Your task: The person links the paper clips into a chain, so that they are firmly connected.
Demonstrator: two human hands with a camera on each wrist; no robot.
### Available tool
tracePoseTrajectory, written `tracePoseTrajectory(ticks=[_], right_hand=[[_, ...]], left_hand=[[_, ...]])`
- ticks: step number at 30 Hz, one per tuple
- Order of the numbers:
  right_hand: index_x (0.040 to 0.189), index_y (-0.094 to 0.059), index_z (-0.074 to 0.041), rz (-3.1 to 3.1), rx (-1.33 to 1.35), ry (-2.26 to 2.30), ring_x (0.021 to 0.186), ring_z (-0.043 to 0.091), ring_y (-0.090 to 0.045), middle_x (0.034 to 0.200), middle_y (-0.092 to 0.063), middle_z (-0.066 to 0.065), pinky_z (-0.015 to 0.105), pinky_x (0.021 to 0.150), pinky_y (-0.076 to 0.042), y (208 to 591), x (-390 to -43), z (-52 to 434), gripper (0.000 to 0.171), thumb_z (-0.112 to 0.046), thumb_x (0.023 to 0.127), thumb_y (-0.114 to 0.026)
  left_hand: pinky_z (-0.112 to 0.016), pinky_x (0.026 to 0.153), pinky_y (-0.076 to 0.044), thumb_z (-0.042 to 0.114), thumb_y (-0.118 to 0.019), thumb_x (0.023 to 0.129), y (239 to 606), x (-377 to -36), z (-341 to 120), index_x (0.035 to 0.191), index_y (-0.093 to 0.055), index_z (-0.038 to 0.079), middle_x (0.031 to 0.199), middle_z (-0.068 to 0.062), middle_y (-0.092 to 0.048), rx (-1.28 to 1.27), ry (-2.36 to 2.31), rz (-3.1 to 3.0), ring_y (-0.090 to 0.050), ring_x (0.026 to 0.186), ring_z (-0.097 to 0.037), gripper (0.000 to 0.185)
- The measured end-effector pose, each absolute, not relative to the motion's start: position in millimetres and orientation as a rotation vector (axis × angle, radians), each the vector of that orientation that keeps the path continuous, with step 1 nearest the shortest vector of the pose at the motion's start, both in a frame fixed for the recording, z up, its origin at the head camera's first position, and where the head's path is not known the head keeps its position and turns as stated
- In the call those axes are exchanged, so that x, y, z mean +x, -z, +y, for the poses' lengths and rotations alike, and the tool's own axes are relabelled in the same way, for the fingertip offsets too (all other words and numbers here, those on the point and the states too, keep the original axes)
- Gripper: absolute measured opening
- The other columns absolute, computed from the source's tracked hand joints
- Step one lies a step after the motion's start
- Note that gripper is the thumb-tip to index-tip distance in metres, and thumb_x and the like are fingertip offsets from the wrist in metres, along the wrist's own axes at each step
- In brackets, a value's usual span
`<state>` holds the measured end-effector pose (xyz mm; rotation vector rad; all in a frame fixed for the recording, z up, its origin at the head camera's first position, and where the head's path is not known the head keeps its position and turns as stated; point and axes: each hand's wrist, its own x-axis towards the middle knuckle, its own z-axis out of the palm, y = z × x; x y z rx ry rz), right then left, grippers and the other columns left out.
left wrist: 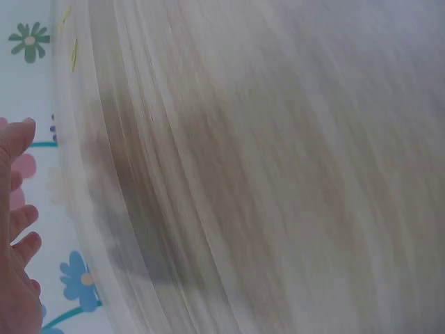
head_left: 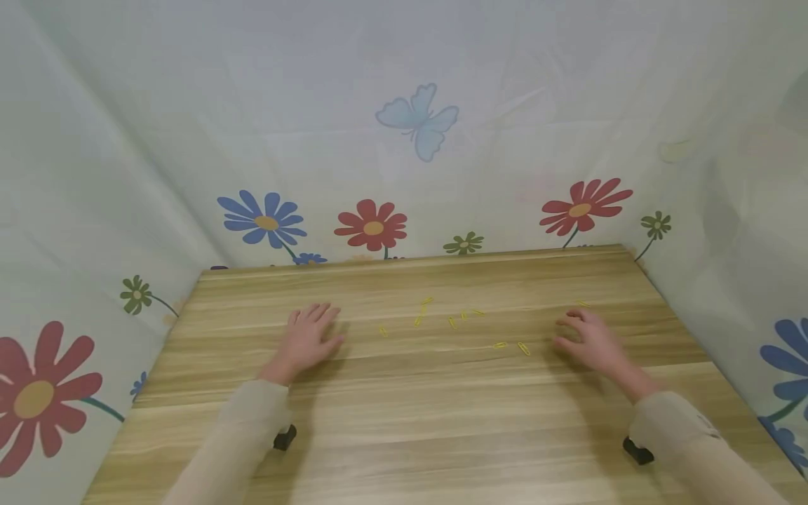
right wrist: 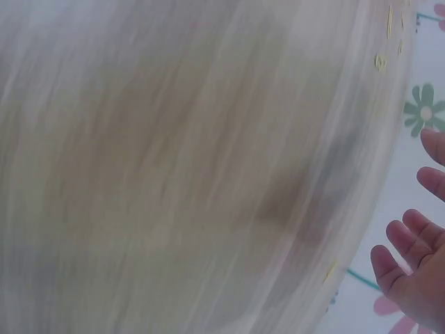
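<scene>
Both hands rest empty on the wooden table point(head_left: 404, 421): the left hand point(head_left: 309, 340) flat with straight fingers, the right hand point(head_left: 587, 340) loosely curled. Yellow paper clips point(head_left: 451, 322) lie scattered between them, toward the far edge.

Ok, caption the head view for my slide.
Left hand and right hand rest on wooden table flanking scattered yellow paper clips.

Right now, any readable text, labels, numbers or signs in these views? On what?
None: no words, numbers, brands or signs show in any view.
The cloth carries only printed flowers and a butterfly, no lettering.
The table is bare wood grain; the yellow clips are unmarked as far as can be seen, too small to tell more.
Both wrist views are blurred, with nothing legible.
</scene>
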<state>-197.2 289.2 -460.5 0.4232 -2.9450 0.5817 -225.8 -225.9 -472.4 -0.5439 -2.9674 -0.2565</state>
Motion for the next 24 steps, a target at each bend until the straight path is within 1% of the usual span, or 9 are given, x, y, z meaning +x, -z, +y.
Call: tracePoseTrajectory(ticks=[2, 4, 6, 8, 12, 16, 19, 22, 24], right_hand=[[0.105, -0.059, 0.001, -2.931, 0.421, -0.604, 0.1, 0.039, -0.046, 0.11, -0.05, 0.023, 0.053, 0.081, -0.038, 462, -197, 284, 0.034, -0.02, 0.079, -0.064], [0.103, -0.06, 0.0, -2.937, 0.411, -0.629, 0.091, 0.033, -0.049, 0.103, -0.052, 0.019, 0.047, 0.074, -0.041, 464, -198, 279, 0.031, -0.019, 0.079, -0.065], [0.102, -0.06, -0.001, -2.955, 0.4, -0.66, 0.085, 0.029, -0.051, 0.1, -0.053, 0.018, 0.042, 0.068, -0.043, 466, -199, 275, 0.029, -0.02, 0.08, -0.064], [0.102, -0.06, -0.002, -2.977, 0.395, -0.702, 0.08, 0.025, -0.052, 0.098, -0.053, 0.016, 0.037, 0.063, -0.043, 469, -199, 271, 0.028, -0.02, 0.08, -0.063], [0.101, -0.061, -0.001, -2.999, 0.396, -0.786, 0.072, 0.018, -0.048, 0.093, -0.053, 0.014, 0.029, 0.059, -0.04, 473, -199, 264, 0.028, -0.02, 0.081, -0.062], [0.098, -0.062, -0.001, -2.993, 0.416, -0.817, 0.074, 0.019, -0.049, 0.091, -0.054, 0.012, 0.033, 0.062, -0.042, 478, -200, 258, 0.026, -0.02, 0.08, -0.063], [0.096, -0.062, -0.001, -2.988, 0.42, -0.817, 0.081, 0.024, -0.052, 0.091, -0.054, 0.013, 0.04, 0.068, -0.044, 481, -201, 254, 0.025, -0.02, 0.08, -0.063], [0.094, -0.063, -0.002, -2.975, 0.413, -0.802, 0.081, 0.024, -0.053, 0.089, -0.054, 0.011, 0.041, 0.069, -0.044, 484, -201, 251, 0.024, -0.02, 0.079, -0.064], [0.093, -0.064, -0.002, -2.969, 0.414, -0.795, 0.079, 0.023, -0.052, 0.087, -0.054, 0.01, 0.04, 0.068, -0.043, 486, -201, 249, 0.023, -0.021, 0.078, -0.065]], left_hand=[[-0.057, 0.097, -0.023, 0.042, -0.054, 0.083, 473, -227, -218, 0.129, -0.043, 0.011, 0.133, -0.016, -0.042, -0.551, 0.262, -2.956, -0.035, 0.123, -0.035, 0.057], [-0.055, 0.096, -0.025, 0.04, -0.055, 0.083, 474, -227, -211, 0.128, -0.045, 0.01, 0.132, -0.015, -0.044, -0.545, 0.289, -2.95, -0.037, 0.122, -0.034, 0.055], [-0.053, 0.096, -0.027, 0.038, -0.057, 0.083, 475, -227, -204, 0.127, -0.046, 0.01, 0.13, -0.015, -0.046, -0.534, 0.319, -2.943, -0.039, 0.12, -0.033, 0.053], [-0.052, 0.096, -0.028, 0.036, -0.058, 0.083, 476, -228, -197, 0.125, -0.048, 0.01, 0.128, -0.014, -0.048, -0.523, 0.337, -2.937, -0.042, 0.118, -0.033, 0.05], [-0.051, 0.094, -0.032, 0.033, -0.058, 0.083, 481, -229, -185, 0.12, -0.053, 0.011, 0.123, -0.013, -0.053, -0.507, 0.354, -2.92, -0.047, 0.112, -0.033, 0.044], [-0.049, 0.093, -0.035, 0.033, -0.058, 0.084, 486, -231, -174, 0.115, -0.057, 0.013, 0.118, -0.01, -0.057, -0.473, 0.379, -2.918, -0.05, 0.108, -0.031, 0.037], [-0.046, 0.092, -0.037, 0.032, -0.057, 0.084, 488, -232, -166, 0.112, -0.06, 0.014, 0.114, -0.008, -0.059, -0.415, 0.388, -2.94, -0.053, 0.105, -0.029, 0.033], [-0.043, 0.087, -0.04, 0.032, -0.058, 0.084, 489, -232, -158, 0.107, -0.062, 0.014, 0.109, -0.008, -0.061, -0.343, 0.413, -2.953, -0.055, 0.099, -0.028, 0.03], [-0.042, 0.083, -0.042, 0.032, -0.058, 0.083, 490, -233, -153, 0.104, -0.064, 0.013, 0.105, -0.008, -0.062, -0.292, 0.434, -2.958, -0.056, 0.094, -0.028, 0.029]])
